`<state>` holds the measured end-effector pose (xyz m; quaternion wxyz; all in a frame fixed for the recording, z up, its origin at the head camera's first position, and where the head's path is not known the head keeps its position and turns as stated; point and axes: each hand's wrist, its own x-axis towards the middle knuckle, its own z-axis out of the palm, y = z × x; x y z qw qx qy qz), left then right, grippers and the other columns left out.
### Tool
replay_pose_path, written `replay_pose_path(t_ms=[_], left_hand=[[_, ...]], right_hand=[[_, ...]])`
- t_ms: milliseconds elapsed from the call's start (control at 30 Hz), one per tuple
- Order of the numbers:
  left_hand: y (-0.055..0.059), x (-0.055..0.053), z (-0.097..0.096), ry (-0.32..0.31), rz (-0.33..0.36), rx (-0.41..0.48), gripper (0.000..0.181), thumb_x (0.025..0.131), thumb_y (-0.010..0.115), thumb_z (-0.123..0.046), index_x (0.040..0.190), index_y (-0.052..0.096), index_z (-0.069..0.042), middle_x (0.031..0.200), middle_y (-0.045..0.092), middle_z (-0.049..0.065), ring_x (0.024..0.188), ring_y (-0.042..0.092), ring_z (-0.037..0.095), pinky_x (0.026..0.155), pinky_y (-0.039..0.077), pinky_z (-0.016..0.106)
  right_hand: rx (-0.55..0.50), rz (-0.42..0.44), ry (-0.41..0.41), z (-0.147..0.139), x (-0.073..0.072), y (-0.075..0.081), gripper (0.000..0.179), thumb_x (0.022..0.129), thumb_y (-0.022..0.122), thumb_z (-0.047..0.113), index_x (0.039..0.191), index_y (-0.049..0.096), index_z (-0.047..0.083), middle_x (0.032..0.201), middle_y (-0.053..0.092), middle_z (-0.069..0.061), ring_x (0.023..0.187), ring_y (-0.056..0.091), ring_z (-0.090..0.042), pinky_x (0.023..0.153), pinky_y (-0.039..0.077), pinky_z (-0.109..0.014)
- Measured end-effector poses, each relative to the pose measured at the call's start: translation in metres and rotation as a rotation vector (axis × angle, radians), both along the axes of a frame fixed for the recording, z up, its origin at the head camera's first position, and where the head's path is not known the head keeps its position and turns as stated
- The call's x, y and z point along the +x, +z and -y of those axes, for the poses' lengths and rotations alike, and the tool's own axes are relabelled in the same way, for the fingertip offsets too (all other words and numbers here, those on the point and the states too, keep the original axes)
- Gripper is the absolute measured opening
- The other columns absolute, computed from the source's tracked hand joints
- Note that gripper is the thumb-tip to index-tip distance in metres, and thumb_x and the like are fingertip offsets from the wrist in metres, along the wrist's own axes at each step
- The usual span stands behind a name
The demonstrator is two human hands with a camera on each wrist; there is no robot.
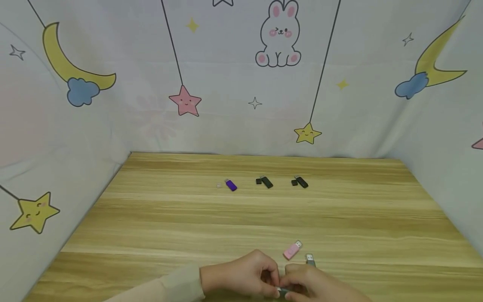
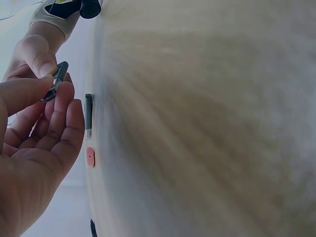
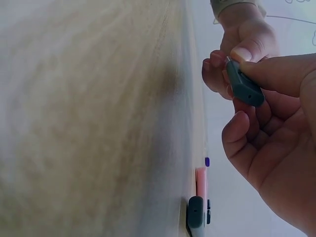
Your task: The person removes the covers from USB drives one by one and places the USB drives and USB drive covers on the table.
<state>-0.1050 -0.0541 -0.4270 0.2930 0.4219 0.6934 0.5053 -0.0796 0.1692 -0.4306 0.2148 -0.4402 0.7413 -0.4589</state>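
Slipping looks like the main risk: the held drive (image 1: 282, 292), bottom of the head view, right of centre, is small and smooth and is gripped by fingertips only, clear of the table (image 1: 181, 228). If it is pushed or twisted out of line by the two hands, it could be popped loose and dropped. Its metal end could also be strained by a sideways bend.

Knocking is the second risk: the grey drive (image 1: 310, 259) lies right at the upper edge of the right hand (image 1: 317, 282) and could be nudged if that hand is swung up; contact there cannot be told. The pink drive (image 1: 292, 250), just above both hands, could be caught too. A mix-up is possible, as the held drive and the grey drive look much alike.

Fingers: on the left hand (image 1: 247, 272), thumb and finger are closed on the drive's metal end; whether a cap is pinched there cannot be told. On the right hand, the dark body is clamped under the thumb, against fingers partly hidden in the right wrist view. The other fingers of both hands are loosely bent, with nothing seen in them.
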Motion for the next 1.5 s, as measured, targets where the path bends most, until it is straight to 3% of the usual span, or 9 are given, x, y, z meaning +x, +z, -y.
replay_pose_path(t_ms=[233, 633, 933, 1067, 1233, 1300, 1500], left_hand=[[-0.002, 0.001, 0.0, 0.014, 0.015, 0.0, 0.005, 0.081, 0.069, 0.01, 0.079, 0.064, 0.009, 0.074, 0.066, 0.023, 0.061, 0.052, -0.009, 0.058, 0.047, 0.01], [0.0, 0.0, 0.007, 0.029, -0.006, -0.004, 0.005, 0.083, 0.07, 0.006, 0.082, 0.065, 0.007, 0.079, 0.069, 0.019, 0.067, 0.055, -0.009, 0.064, 0.051, 0.013], [0.003, -0.002, 0.011, 0.098, -0.035, -0.029, 0.006, 0.081, 0.072, 0.005, 0.079, 0.066, 0.003, 0.076, 0.069, 0.01, 0.066, 0.055, -0.008, 0.063, 0.051, 0.014], [0.007, -0.006, 0.014, 0.114, -0.05, -0.03, 0.006, 0.082, 0.072, 0.004, 0.079, 0.067, 0.001, 0.076, 0.069, 0.006, 0.065, 0.055, -0.008, 0.062, 0.051, 0.014], [0.014, -0.011, 0.022, 0.148, -0.066, -0.032, 0.006, 0.083, 0.071, 0.002, 0.079, 0.067, 0.0, 0.077, 0.069, 0.004, 0.066, 0.055, -0.006, 0.062, 0.05, 0.015], [0.017, -0.013, 0.026, 0.162, -0.079, -0.022, 0.006, 0.083, 0.071, 0.001, 0.079, 0.067, 0.0, 0.078, 0.069, 0.006, 0.067, 0.056, -0.006, 0.063, 0.051, 0.016], [0.024, -0.017, 0.037, 0.218, -0.117, 0.007, 0.005, 0.083, 0.071, -0.001, 0.08, 0.067, 0.0, 0.079, 0.068, 0.007, 0.068, 0.056, -0.003, 0.064, 0.052, 0.018]], right_hand=[[-0.016, -0.099, 0.035, 0.001, 0.0, -0.001, 0.019, 0.099, 0.053, 0.011, 0.113, 0.067, 0.01, 0.079, 0.056, -0.001, 0.078, 0.044, 0.009, 0.064, 0.047, -0.015], [0.016, -0.072, 0.018, 0.001, 0.0, -0.001, 0.021, 0.099, 0.052, 0.011, 0.115, 0.066, 0.007, 0.084, 0.057, 0.007, 0.077, 0.046, 0.009, 0.065, 0.049, -0.017], [0.08, -0.051, -0.035, 0.005, -0.003, 0.009, 0.019, 0.098, 0.056, 0.016, 0.113, 0.068, 0.015, 0.088, 0.057, 0.016, 0.078, 0.049, 0.007, 0.065, 0.049, -0.017], [0.111, -0.146, -0.044, 0.007, -0.007, 0.016, 0.021, 0.097, 0.059, 0.017, 0.116, 0.068, 0.017, 0.088, 0.057, 0.016, 0.078, 0.047, 0.007, 0.065, 0.048, -0.016], [0.11, -0.356, -0.059, 0.011, -0.013, 0.023, 0.019, 0.092, 0.064, 0.012, 0.11, 0.071, 0.011, 0.081, 0.046, 0.015, 0.072, 0.041, 0.008, 0.062, 0.044, -0.012], [0.111, -0.404, -0.067, 0.012, -0.015, 0.027, 0.018, 0.091, 0.065, 0.011, 0.108, 0.071, 0.008, 0.081, 0.047, 0.015, 0.071, 0.04, 0.008, 0.061, 0.044, -0.012], [0.077, -0.441, -0.079, 0.016, -0.027, 0.039, 0.015, 0.091, 0.065, 0.008, 0.105, 0.071, 0.008, 0.081, 0.052, 0.012, 0.068, 0.041, 0.008, 0.057, 0.043, -0.012]])
